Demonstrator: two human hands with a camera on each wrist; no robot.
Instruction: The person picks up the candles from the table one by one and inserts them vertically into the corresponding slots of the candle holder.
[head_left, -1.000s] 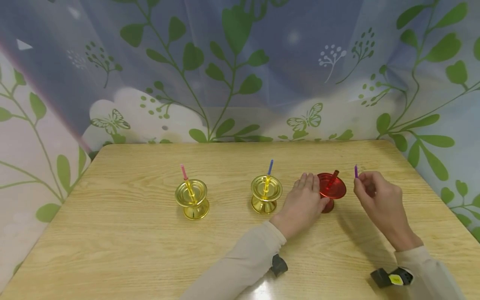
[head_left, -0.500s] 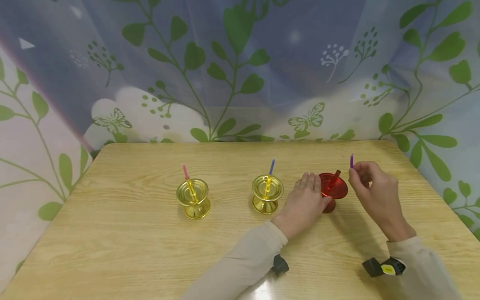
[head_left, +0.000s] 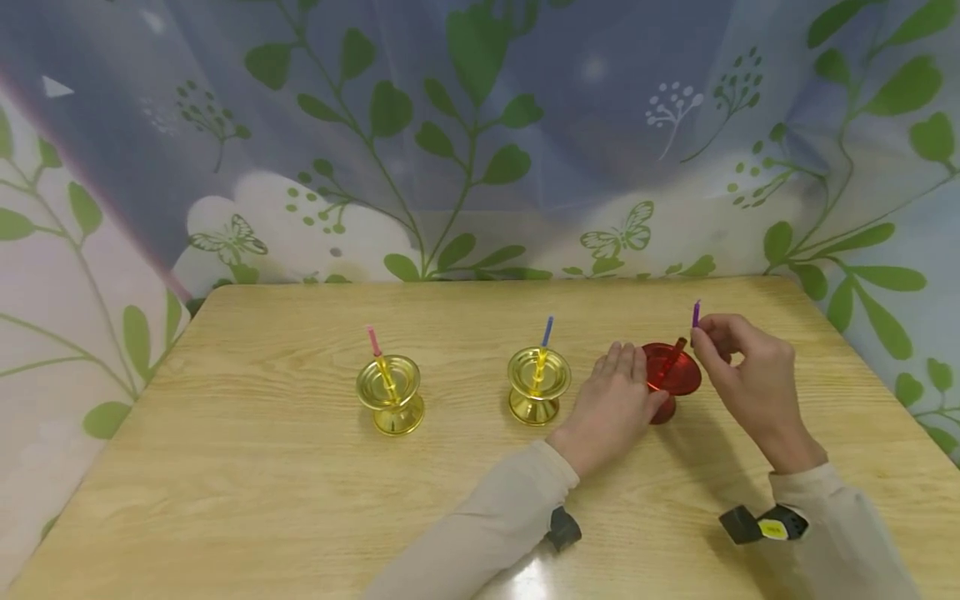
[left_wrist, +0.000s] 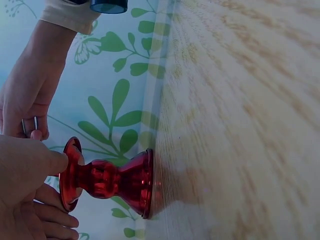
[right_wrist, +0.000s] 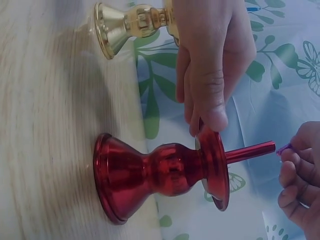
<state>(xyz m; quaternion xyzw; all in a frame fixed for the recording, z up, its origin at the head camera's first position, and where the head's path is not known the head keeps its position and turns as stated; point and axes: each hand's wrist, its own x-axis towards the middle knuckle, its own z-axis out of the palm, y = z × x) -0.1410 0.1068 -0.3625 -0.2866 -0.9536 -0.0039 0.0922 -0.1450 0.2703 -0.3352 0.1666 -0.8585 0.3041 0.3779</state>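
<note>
A red metallic candle holder [head_left: 681, 377] stands upright on the table, its narrow tube rising from the dish. My left hand [head_left: 609, 404] holds the dish by its left rim, thumb on the near side and fingers on the far side. Between thumb and fingertips, my right hand [head_left: 757, 387] pinches a thin purple candle [head_left: 696, 314], upright, just above and right of the red tube. In the right wrist view, the lower end of the purple candle [right_wrist: 284, 148] is close to the tube's mouth; a small gap seems to separate them.
Left of the hands stand two gold candle holders, one [head_left: 397, 417] with a pink candle [head_left: 373, 341], the other [head_left: 534, 408] with a blue candle [head_left: 547, 332]. They share a wooden table [head_left: 247, 500] backed by a leaf-patterned curtain [head_left: 585, 125].
My right hand has moved left and away from me, bringing the purple candle up over the red holder. The left hand keeps its hold on the dish.
</note>
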